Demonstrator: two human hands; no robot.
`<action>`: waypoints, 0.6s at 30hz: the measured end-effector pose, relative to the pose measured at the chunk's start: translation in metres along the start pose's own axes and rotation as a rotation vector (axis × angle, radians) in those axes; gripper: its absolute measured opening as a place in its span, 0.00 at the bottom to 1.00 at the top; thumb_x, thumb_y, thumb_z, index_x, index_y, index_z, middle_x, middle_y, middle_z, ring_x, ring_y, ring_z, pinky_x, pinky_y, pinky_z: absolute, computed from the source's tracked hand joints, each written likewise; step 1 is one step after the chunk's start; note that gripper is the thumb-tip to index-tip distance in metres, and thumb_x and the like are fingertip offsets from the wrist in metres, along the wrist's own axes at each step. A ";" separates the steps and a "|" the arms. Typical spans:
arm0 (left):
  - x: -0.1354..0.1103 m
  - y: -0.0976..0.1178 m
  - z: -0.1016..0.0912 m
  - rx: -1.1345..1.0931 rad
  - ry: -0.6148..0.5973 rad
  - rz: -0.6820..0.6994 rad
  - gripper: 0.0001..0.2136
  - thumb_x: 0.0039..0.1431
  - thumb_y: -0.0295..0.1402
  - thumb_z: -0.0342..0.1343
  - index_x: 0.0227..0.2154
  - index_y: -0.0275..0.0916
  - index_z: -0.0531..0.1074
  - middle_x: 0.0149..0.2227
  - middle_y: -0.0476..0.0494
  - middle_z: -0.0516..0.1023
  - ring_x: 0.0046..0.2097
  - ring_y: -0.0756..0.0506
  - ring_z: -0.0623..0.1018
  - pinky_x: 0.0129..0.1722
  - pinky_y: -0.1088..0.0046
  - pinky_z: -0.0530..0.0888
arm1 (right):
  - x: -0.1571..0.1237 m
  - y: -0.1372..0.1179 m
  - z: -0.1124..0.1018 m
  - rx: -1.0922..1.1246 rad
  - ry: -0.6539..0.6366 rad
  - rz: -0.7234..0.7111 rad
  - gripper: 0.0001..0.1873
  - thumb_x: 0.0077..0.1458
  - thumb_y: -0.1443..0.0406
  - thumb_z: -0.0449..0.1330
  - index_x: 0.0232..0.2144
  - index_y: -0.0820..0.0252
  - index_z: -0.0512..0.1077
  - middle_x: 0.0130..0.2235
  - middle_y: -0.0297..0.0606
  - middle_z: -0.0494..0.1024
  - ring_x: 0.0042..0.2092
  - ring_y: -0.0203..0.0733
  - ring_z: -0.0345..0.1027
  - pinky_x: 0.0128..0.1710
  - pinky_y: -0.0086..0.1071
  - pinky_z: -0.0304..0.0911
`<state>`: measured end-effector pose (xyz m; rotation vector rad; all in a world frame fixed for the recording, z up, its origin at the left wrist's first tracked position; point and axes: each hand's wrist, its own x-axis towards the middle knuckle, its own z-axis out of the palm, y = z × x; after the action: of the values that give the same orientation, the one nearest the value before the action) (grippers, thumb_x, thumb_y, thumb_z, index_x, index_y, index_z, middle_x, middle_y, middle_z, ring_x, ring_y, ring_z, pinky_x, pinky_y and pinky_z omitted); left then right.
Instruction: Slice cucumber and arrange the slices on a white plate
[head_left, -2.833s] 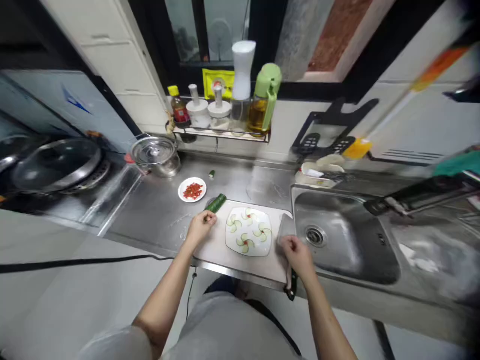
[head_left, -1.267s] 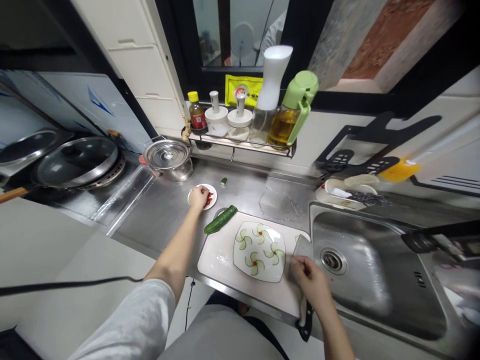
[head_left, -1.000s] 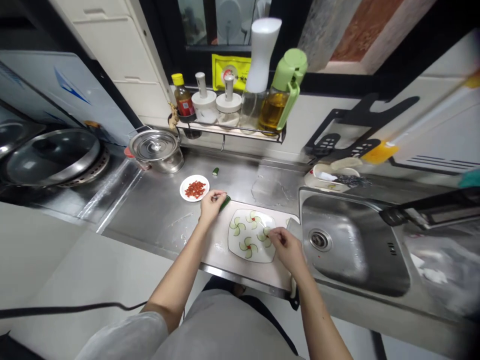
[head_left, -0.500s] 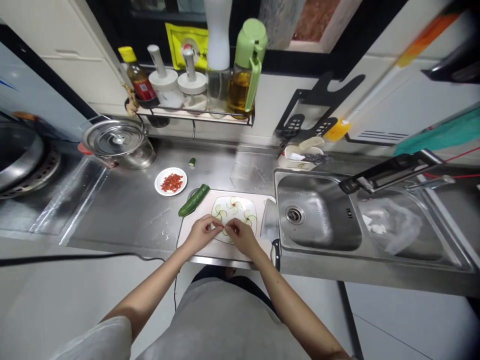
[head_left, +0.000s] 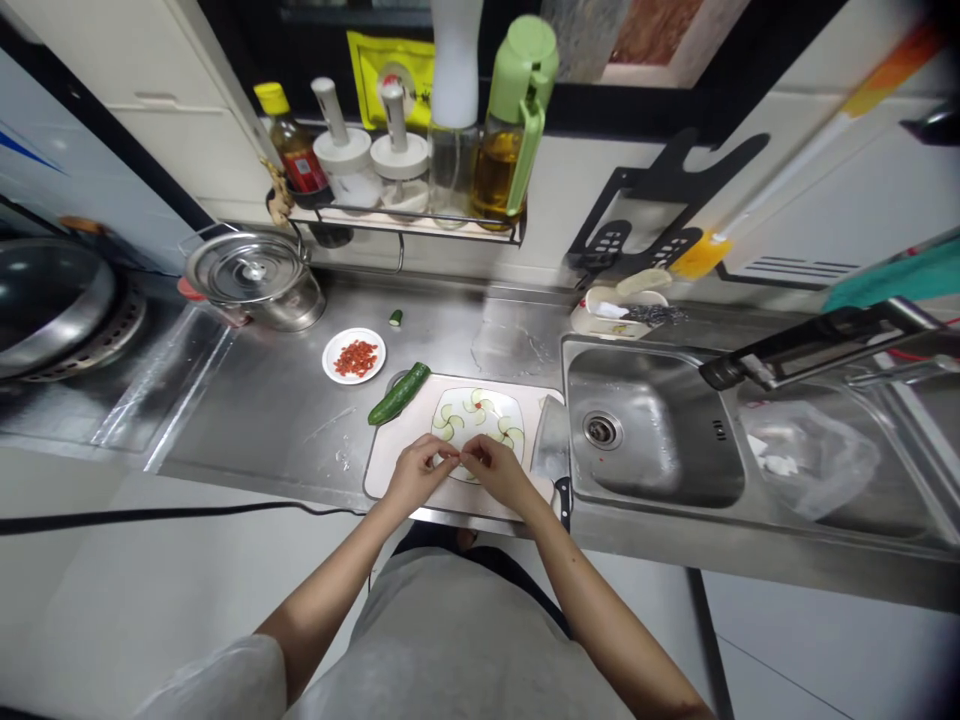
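Fingertips of your left hand [head_left: 420,472] and right hand [head_left: 501,470] meet in a narrow pinch over the near edge of the square plate [head_left: 516,401]; whatever sits between them is too small to tell. Cucumber slices [head_left: 448,426] lie in pinwheels just beyond your fingers. The whole cucumber [head_left: 399,393] lies farther out to their left, with the dish of red bits [head_left: 354,357] beyond it. The cleaver [head_left: 551,450] rests just right of your right hand.
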<state>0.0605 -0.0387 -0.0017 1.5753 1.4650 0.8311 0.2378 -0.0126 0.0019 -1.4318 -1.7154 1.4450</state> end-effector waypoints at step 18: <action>0.037 -0.022 -0.003 0.234 0.216 -0.194 0.08 0.56 0.35 0.56 0.36 0.41 0.77 0.34 0.47 0.77 0.31 0.50 0.71 0.35 0.74 0.67 | 0.053 0.014 0.013 -0.178 0.088 0.014 0.05 0.53 0.64 0.55 0.27 0.57 0.70 0.26 0.31 0.73 0.29 0.36 0.63 0.31 0.28 0.56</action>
<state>0.0513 -0.0017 -0.0221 1.5147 1.8955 0.7555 0.2143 0.0284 -0.0282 -1.5773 -1.8191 1.2420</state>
